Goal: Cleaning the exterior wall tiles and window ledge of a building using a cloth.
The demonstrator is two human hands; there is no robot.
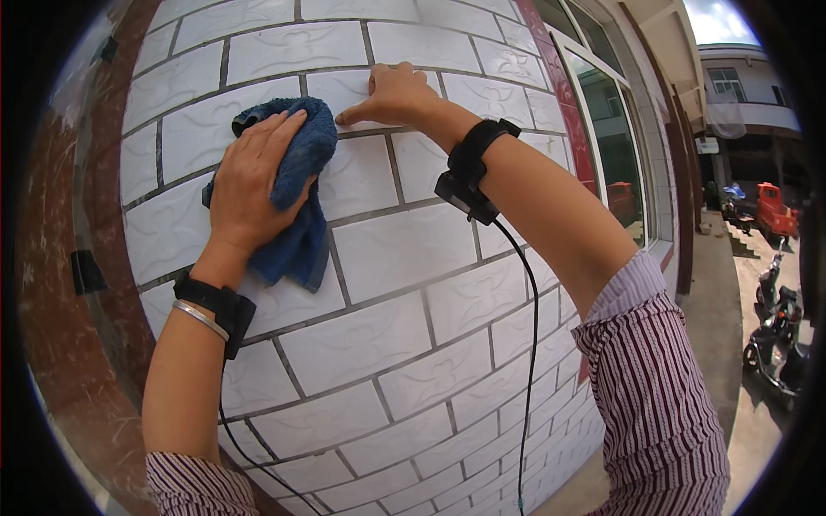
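Observation:
A wall of white embossed tiles with grey grout lines stands right before me. My left hand presses a bunched blue terry cloth flat against the tiles, and the cloth's lower end hangs below the palm. To the right and slightly higher, my right hand touches the wall, its thumb apart and the other fingers bent, with no object seen in it. Both wrists carry black straps with small devices and black cables. A silver bangle circles my left forearm.
Brown-red stone trim borders the wall at left. On the right are a white-framed window edged with dark red tiles, a concrete walkway, a parked motorcycle and a red vehicle. The right cable hangs in front of the tiles.

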